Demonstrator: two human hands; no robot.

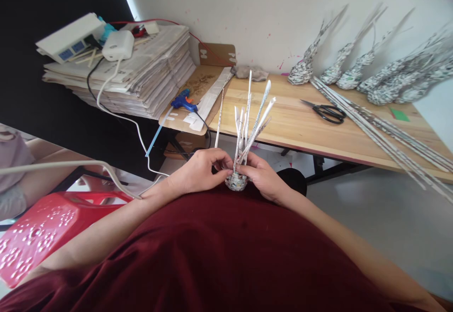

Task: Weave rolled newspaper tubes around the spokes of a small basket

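Close to my body, between both hands, is a small woven paper basket [236, 182] of rolled newspaper, its long paper sticks fanning upward. My left hand [208, 168] pinches at the left of its rim, thumb and fingers bent near the base of the sticks. On the other side, my right hand [264, 175] grips the basket's upper edge, with its fingers partly hidden behind the sticks. One paper stick [220, 118] rises apart from the others above my left hand.
Scissors [330, 113] and long rolled paper sticks [375, 132] lie on the wooden table [276, 123]. Woven paper vases [300, 71] stand along the wall. At left are a newspaper stack [159, 76], a blue glue gun [184, 100], cables, a red stool [60, 227] and another person's legs [42, 175].
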